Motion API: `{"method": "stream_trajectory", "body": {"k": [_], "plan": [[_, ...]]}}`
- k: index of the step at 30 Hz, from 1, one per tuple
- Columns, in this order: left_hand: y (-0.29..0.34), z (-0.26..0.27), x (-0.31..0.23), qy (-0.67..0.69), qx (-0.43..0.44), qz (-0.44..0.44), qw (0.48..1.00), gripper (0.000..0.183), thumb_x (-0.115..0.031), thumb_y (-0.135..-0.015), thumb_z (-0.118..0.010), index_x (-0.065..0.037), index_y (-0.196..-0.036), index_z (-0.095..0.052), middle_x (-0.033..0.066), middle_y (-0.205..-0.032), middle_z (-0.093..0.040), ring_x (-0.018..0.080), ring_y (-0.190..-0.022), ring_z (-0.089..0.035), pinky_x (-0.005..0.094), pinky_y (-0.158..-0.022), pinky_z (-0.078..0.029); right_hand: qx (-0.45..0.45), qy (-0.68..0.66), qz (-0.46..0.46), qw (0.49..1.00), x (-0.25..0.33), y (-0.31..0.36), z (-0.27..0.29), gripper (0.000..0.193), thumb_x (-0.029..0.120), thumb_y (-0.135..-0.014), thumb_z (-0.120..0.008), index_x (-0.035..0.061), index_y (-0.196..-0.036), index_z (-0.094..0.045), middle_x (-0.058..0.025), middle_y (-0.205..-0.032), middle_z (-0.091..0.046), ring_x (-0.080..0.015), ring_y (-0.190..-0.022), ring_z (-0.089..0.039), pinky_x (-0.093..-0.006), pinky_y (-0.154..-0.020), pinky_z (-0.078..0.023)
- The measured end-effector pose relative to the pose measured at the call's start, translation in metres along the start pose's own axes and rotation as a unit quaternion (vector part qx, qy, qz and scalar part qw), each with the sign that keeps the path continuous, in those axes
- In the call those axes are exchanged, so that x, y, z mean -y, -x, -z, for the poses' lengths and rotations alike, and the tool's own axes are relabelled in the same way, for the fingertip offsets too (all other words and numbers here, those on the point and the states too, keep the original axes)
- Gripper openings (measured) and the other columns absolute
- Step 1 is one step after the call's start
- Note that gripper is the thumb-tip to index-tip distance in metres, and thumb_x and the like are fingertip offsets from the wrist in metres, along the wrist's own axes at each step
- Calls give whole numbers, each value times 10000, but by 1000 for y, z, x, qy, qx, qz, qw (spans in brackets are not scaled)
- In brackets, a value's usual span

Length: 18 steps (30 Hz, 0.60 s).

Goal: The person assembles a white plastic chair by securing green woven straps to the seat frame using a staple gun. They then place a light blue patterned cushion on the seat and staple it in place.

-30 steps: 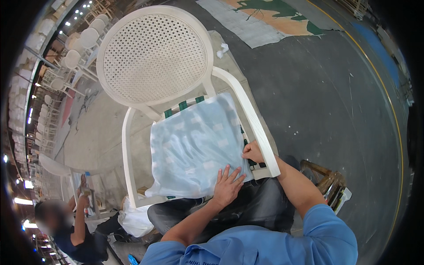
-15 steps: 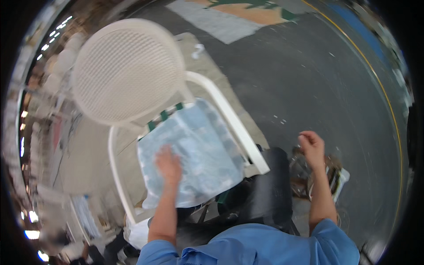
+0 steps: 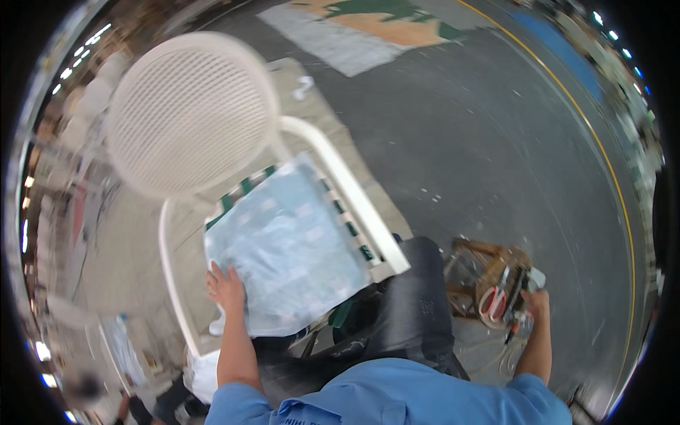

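Nearest the camera are the person's blue shirt and dark trousers, one knee pushed up against the front of a white plastic chair.

The left hand lies on the near left edge of a pale blue cushion cover spread over the chair's seat. Its fingers are laid fairly flat and loosely spread on the fabric, pressing rather than pinching — a hold that seems meant to keep the cover from sliding off the seat. The cover sits slightly skewed, its near edge hanging over the seat front, and a green-and-white striped cushion peeks out along its far and right edges.

To the right, the right hand reaches down to a small wooden stool on the floor, which carries red-handled scissors and other small tools too blurred to name. The hand is at the tools on the stool's right side; I cannot tell whether its fingers are closed on anything.

Farther off, the chair's round perforated back rises toward the left, and beyond it the dark floor stretches away, crossed by a curved yellow line — with a patch of painted colour at the far edge.
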<state>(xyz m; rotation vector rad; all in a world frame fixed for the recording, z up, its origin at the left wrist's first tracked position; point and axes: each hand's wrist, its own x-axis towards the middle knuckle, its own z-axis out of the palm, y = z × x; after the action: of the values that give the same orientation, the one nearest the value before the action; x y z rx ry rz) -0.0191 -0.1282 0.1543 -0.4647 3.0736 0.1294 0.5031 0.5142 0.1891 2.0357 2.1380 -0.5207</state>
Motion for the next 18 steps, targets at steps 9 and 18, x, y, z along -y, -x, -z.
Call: {"method": "stream_trajectory", "body": {"k": [9,18], "plan": [[-34,24,58,292,190,168,922,886,-652,-1005,-571,50,-1541,-506,264,-1526,-572,400,-1401,-556,449,-1169,-412,-16,-305,-28,952,2,1,0,464,-4,-697,-713,-44,-1157,-672,-124,-975,-701,-278,-854,-669,-437,-717,-516],[-68,14,80,382,204,107,895,861,-608,-1031,-581,42,-1581,-452,238,-1557,-550,352,-1422,-540,424,-1163,-418,-41,-518,92,849,96,52,157,293,290,-920,-785,82,-1077,-652,22,-779,-557,-137,-637,-562,-298,-589,-441]]}}
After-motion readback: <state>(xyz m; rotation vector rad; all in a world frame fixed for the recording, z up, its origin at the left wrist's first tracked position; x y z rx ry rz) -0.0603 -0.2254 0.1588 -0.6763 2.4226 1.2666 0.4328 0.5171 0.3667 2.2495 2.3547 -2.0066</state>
